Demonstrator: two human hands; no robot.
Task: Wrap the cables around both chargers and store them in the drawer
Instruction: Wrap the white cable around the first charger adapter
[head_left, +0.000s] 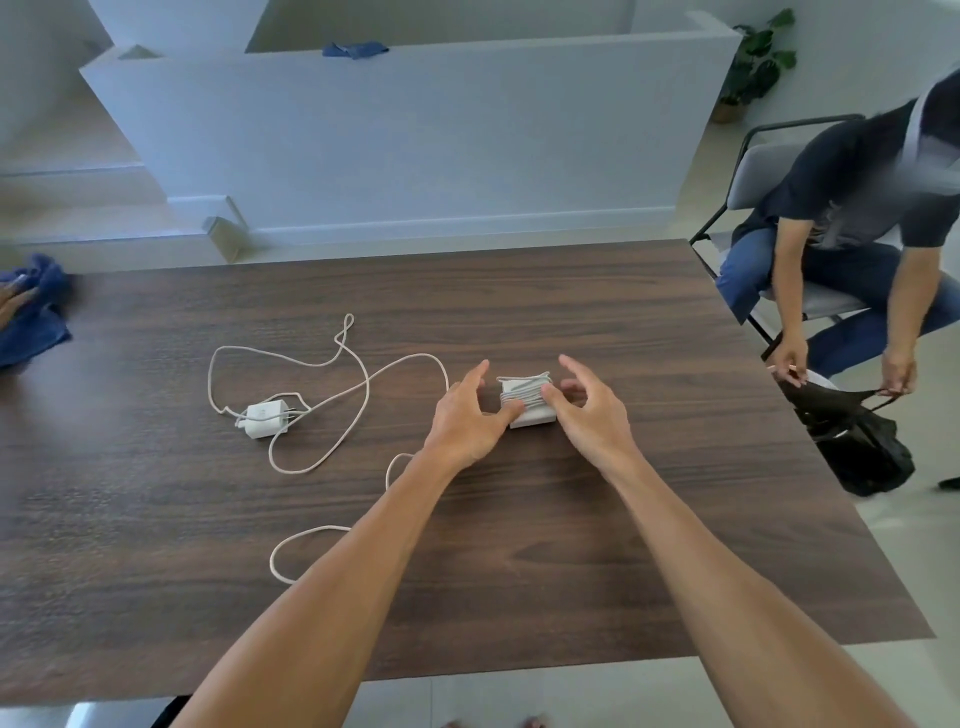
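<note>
On a dark brown wood-grain table (571, 561) in a pale, white-walled room, I see both bare arms reaching forward to a white square charger block wound with its own grey-white cable (525, 402), which lies flat on the tabletop right of centre. My left hand (470, 418) sits just left of the block, fingers spread and mostly straight, the thumb tip touching the block's near left edge; it grips nothing. My right hand (589, 410) hovers at the block's right side, fingers loosely fanned and relaxed, the thumb touching the wound cable, nothing held. Well apart to the left lies a second small white charger block (266, 418), its long thin white cable (358, 395) unwound in slack loops across the matte surface and trailing toward the near edge under my left forearm. A crumpled blue cloth (36, 312) rests at the table's far left edge. Beyond the table stands a low white partition wall (415, 140) with another blue cloth (355, 49) draped on top, and a green potted plant (758, 65) in the far right corner. At right, a seated person in a dark shirt and blue jeans (852, 208) bends from a grey metal-framed chair (753, 171) over a black bag (862, 441) on the pale floor.
</note>
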